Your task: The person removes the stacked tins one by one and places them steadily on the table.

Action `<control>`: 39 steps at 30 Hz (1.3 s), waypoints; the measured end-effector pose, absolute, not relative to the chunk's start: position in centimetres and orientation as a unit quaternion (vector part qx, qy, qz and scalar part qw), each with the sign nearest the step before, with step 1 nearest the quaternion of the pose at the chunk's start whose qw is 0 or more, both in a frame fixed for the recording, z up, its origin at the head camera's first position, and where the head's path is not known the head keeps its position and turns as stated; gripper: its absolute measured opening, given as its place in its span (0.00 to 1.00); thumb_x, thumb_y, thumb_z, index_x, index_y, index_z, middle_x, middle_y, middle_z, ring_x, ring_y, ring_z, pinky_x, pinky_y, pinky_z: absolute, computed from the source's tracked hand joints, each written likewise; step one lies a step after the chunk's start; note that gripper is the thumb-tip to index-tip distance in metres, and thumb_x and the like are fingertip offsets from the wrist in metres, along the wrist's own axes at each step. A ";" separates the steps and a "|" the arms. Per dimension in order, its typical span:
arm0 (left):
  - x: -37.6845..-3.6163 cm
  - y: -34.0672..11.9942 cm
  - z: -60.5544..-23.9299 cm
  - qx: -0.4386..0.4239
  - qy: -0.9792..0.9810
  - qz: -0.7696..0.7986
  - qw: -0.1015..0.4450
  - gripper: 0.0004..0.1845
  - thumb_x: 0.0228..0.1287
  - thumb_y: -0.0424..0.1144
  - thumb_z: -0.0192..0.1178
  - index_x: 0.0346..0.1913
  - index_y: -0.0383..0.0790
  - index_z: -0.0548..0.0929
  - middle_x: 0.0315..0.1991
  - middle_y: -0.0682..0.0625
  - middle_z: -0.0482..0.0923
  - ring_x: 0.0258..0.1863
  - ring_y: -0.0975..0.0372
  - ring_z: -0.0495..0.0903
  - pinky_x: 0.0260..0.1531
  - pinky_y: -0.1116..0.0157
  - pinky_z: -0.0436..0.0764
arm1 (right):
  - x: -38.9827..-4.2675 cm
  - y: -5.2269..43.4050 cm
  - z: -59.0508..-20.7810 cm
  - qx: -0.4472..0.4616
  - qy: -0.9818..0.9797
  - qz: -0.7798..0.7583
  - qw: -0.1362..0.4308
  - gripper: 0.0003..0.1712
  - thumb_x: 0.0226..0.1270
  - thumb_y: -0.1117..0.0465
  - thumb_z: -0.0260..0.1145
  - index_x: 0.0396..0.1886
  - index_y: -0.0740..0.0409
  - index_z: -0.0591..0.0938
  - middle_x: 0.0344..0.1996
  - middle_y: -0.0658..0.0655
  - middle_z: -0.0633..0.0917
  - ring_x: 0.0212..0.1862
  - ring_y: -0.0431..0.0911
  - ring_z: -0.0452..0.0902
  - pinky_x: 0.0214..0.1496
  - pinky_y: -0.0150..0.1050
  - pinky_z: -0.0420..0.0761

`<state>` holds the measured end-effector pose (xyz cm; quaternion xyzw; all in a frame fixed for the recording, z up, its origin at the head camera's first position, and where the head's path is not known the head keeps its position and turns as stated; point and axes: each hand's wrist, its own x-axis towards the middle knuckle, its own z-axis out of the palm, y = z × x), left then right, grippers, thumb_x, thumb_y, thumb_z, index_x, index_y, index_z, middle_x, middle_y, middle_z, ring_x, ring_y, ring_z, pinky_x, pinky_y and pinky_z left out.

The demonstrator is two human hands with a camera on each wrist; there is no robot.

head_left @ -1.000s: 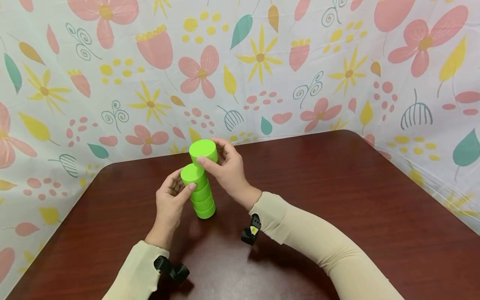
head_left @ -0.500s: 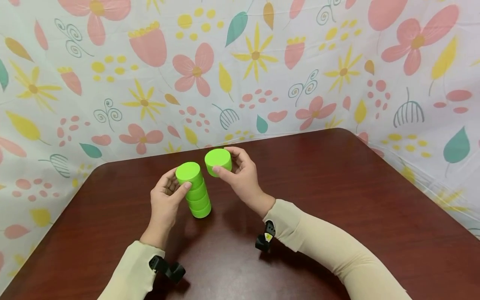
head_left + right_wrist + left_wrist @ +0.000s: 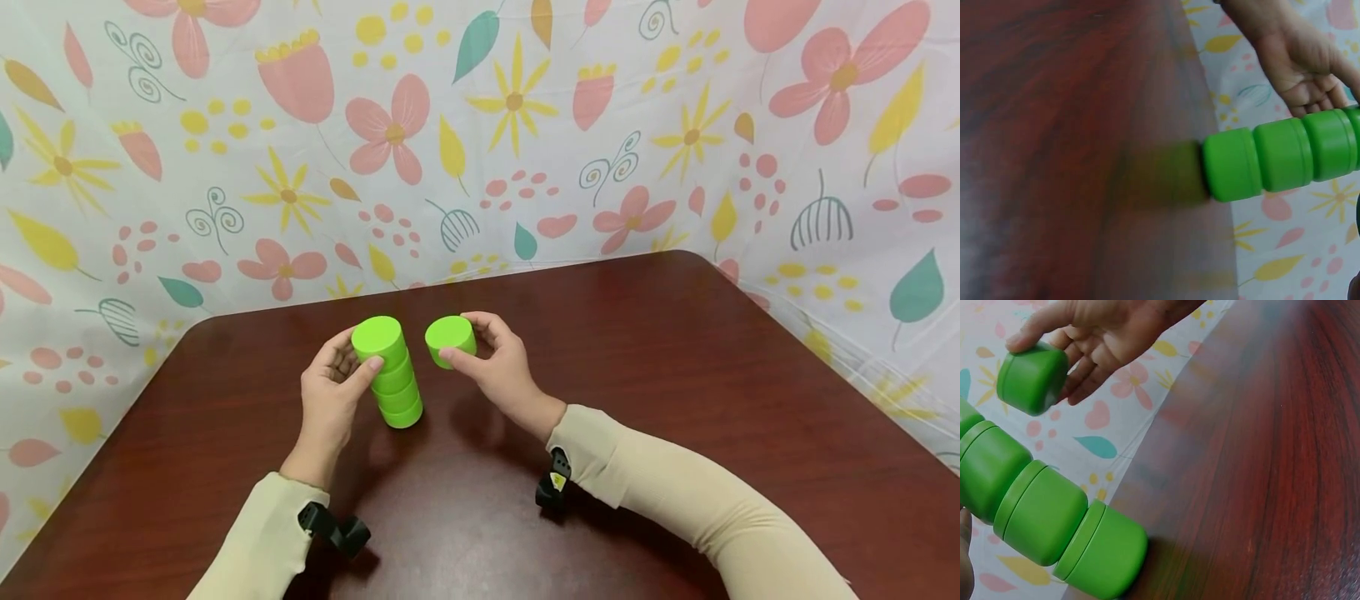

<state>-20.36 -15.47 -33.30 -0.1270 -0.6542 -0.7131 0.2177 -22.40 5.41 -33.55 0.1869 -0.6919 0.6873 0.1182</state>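
Several small green lidded jars stand in an upright stack [image 3: 400,390] on the table; the left wrist view shows the lid seams. My left hand [image 3: 327,396] grips the top jar [image 3: 378,335] between thumb and fingers. To the right of the stack, my right hand [image 3: 512,371] pinches one more green jar [image 3: 450,335], thumb on the near side. That jar [image 3: 1032,378] is raised above the table and apart from the stack. In the right wrist view, the left hand [image 3: 1304,62] reaches to the stack's upper end, which runs out of frame.
The dark red-brown table [image 3: 637,375] has a glossy top that reflects light. Behind it hangs a white cloth [image 3: 480,150] printed with flowers and leaves. A black wrist camera [image 3: 333,529] is strapped to the left sleeve, another black camera [image 3: 553,483] to the right one.
My right hand has moved right and down with its jar, from just over the stack's top to beside it. My left hand stays on the top jar.
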 end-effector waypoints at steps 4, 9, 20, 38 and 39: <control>-20.4 -15.5 -33.1 -0.127 -0.658 -0.710 0.218 0.24 0.53 0.20 0.61 0.56 0.29 0.74 0.41 0.57 0.81 0.41 0.65 0.79 0.43 0.72 0.77 | -22.2 5.7 -34.1 0.183 -0.701 0.682 0.103 0.28 0.53 0.65 0.70 0.55 0.60 0.73 0.47 0.59 0.79 0.47 0.47 0.74 0.49 0.36 0.77; -20.5 -15.4 -33.0 -0.125 -0.661 -0.707 0.217 0.24 0.53 0.20 0.61 0.56 0.29 0.74 0.41 0.57 0.81 0.41 0.65 0.79 0.43 0.72 0.77 | -22.3 5.9 -34.8 0.165 -0.711 0.678 0.086 0.28 0.53 0.65 0.71 0.55 0.60 0.74 0.46 0.59 0.79 0.46 0.48 0.75 0.48 0.36 0.77; -20.6 -15.4 -33.1 -0.129 -0.655 -0.712 0.219 0.25 0.52 0.20 0.61 0.56 0.29 0.74 0.40 0.56 0.81 0.40 0.65 0.79 0.41 0.72 0.77 | -22.0 6.1 -35.8 0.136 -0.726 0.672 0.060 0.29 0.52 0.64 0.72 0.55 0.60 0.75 0.46 0.61 0.80 0.45 0.49 0.76 0.45 0.33 0.75; -20.3 -15.3 -33.3 -0.119 -0.655 -0.714 0.217 0.24 0.53 0.19 0.60 0.56 0.28 0.74 0.39 0.56 0.80 0.40 0.65 0.78 0.42 0.72 0.76 | -21.9 6.1 -37.9 0.106 -0.758 0.643 0.020 0.27 0.49 0.63 0.74 0.51 0.60 0.77 0.43 0.56 0.82 0.43 0.46 0.78 0.43 0.34 0.78; -20.3 -15.3 -33.3 -0.119 -0.655 -0.714 0.217 0.24 0.53 0.19 0.60 0.56 0.28 0.74 0.39 0.57 0.80 0.40 0.65 0.78 0.42 0.72 0.76 | -21.9 6.1 -38.0 0.102 -0.761 0.641 0.017 0.27 0.49 0.62 0.74 0.51 0.59 0.77 0.43 0.56 0.82 0.43 0.46 0.78 0.43 0.34 0.78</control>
